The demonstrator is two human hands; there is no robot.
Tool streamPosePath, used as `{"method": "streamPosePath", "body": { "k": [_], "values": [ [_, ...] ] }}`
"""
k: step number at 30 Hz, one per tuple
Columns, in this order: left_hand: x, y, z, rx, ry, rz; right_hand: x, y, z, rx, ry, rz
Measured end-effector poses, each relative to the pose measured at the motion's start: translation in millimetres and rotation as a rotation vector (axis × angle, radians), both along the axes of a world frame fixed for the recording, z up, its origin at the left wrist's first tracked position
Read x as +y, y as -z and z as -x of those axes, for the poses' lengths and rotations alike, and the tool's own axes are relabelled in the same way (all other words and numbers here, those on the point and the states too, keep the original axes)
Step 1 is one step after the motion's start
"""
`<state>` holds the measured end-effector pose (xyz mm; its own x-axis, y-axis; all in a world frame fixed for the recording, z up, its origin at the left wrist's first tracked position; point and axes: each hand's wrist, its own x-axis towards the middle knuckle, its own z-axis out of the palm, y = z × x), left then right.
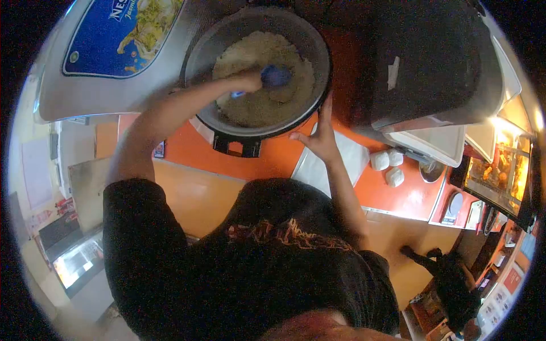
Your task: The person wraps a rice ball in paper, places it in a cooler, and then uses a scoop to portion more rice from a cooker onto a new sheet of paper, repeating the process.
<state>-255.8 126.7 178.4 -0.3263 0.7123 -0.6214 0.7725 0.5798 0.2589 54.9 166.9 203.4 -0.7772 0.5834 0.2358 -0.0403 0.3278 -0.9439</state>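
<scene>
A left hand (247,81) closes around a blue tool (276,75) over the rice (255,46) in a wide pot (317,45), set back from the near edge of an orange worktop (392,202). The pot's black handle (252,149) points toward that edge. The tool's head is blurred, and whether it stirs, turns or scoops cannot be told.

For an even job, the tool would best slide down by the wall and lift from underneath, turning the grains over rather than pressing them flat. Short strokes kept inside the rim should hold spills off the worktop, and a pass around the whole wall would leave no packed ring. A loose wrist likely serves better than force, since a hard push could shift the pot.

The hands are apart, on different jobs. The left is wrapped shut on the tool, its fingers folded. The right hand (322,142) is open, thumb spread wide from the fingers, which lie along the pot's right side near the rim; how firmly they press cannot be told. A fuller brace there would likely steady the pot better.

A white sheet (352,154) lies along the worktop's near edge, partly behind the right forearm, with three white bundles (394,177) just beyond its right edge
</scene>
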Motion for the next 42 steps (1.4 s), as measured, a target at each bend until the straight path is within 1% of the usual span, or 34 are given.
{"method": "streamPosePath", "body": {
  "k": [3,5,7,9,10,11,13,15,17,20,21,23,24,25,26,27,29,30,31,33,34,35,36,38,40,42],
  "values": [
    [-7.4,14.7,-25.7,-0.136,0.037,0.104,0.2,-2.9,-1.6,-0.057,0.013,-0.012],
    [-13.0,12.2,-38.5,-0.247,0.026,0.152,1.0,-8.3,0.0,-0.043,0.012,-0.010],
    [-20.0,0.0,-44.8,-0.372,-0.016,0.209,-4.1,-9.9,-1.7,-0.038,0.013,0.001],
    [-25.7,-19.1,-45.3,-0.507,-0.088,0.269,-2.9,-11.5,0.7,-0.030,0.010,-0.004],
    [-28.1,-36.9,-48.3,-0.585,-0.126,0.314,-2.9,-8.7,1.1,-0.037,0.008,-0.001],
    [-26.3,-68.7,-51.1,-0.676,-0.181,0.384,-2.2,-3.2,-0.2,-0.045,0.006,0.002],
    [-27.5,-101.1,-41.3,-0.813,-0.200,0.493,-2.1,0.9,-0.8,-0.046,0.007,0.014],
    [-37.8,-107.1,-29.4,-0.965,-0.232,0.561,-1.5,0.6,-2.8,-0.036,0.005,0.022],
    [-44.7,-103.5,-16.2,-1.127,-0.266,0.576,8.1,16.5,-14.3,-0.026,-0.057,0.100],
    [-54.4,-102.5,7.2,-1.263,-0.483,0.705,12.9,19.4,-39.2,0.018,-0.092,0.293],
    [-58.7,-105.9,15.3,-1.339,-0.512,0.641,13.3,18.2,-48.1,0.041,-0.096,0.367],
    [-69.5,-114.0,22.3,-1.491,-0.571,0.507,16.5,35.9,-73.2,-0.196,-0.076,0.165],
    [-73.9,-129.4,10.3,-1.467,-0.680,0.320,17.4,50.6,-88.7,-0.317,-0.066,0.064],
    [-81.5,-155.0,-9.6,-1.433,-0.782,0.136,14.9,74.1,-108.6,-0.444,-0.045,-0.009],
    [-89.3,-168.8,-26.8,-1.394,-0.876,-0.043,8.9,104.5,-134.0,-0.577,-0.019,-0.077],
    [-99.0,-166.1,-33.7,-1.489,-0.910,-0.043,0.7,124.7,-157.5,-0.715,0.009,-0.139],
    [-115.8,-150.8,-46.1,-1.680,-0.979,-0.011,-13.1,146.5,-197.8,-0.968,0.047,-0.309],
    [-123.0,-145.9,-67.3,-1.844,-0.954,0.083,-27.2,153.8,-224.1,-1.115,0.056,-0.376],
    [-128.6,-144.7,-88.8,-2.007,-0.925,0.178,-38.1,160.8,-237.4,-1.072,0.082,-0.326],
    [-149.6,-121.6,-133.9,-2.195,-0.931,0.295,-52.2,177.7,-253.1,-1.003,0.124,-0.373],
    [-165.2,-94.3,-155.1,-2.219,-0.952,0.298,-56.1,189.4,-258.3,-1.007,0.157,-0.442],
    [-173.6,-75.5,-170.4,-2.237,-0.971,0.285,-57.5,183.5,-253.6,-1.045,0.157,-0.414],
    [-170.7,-67.7,-188.6,-2.063,-0.959,0.279,-60.4,174.4,-248.8,-1.080,0.151,-0.381],
    [-159.6,-51.9,-235.2,-1.721,-0.930,0.247,-69.1,173.7,-246.0,-1.063,0.189,-0.354],
    [-147.0,-24.4,-271.5,-1.381,-0.844,0.150,-67.7,178.5,-247.9,-1.030,0.210,-0.365],
    [-132.0,13.3,-298.6,-1.144,-0.625,-0.065,-65.4,186.8,-250.8,-0.989,0.214,-0.405]
  ]
}}
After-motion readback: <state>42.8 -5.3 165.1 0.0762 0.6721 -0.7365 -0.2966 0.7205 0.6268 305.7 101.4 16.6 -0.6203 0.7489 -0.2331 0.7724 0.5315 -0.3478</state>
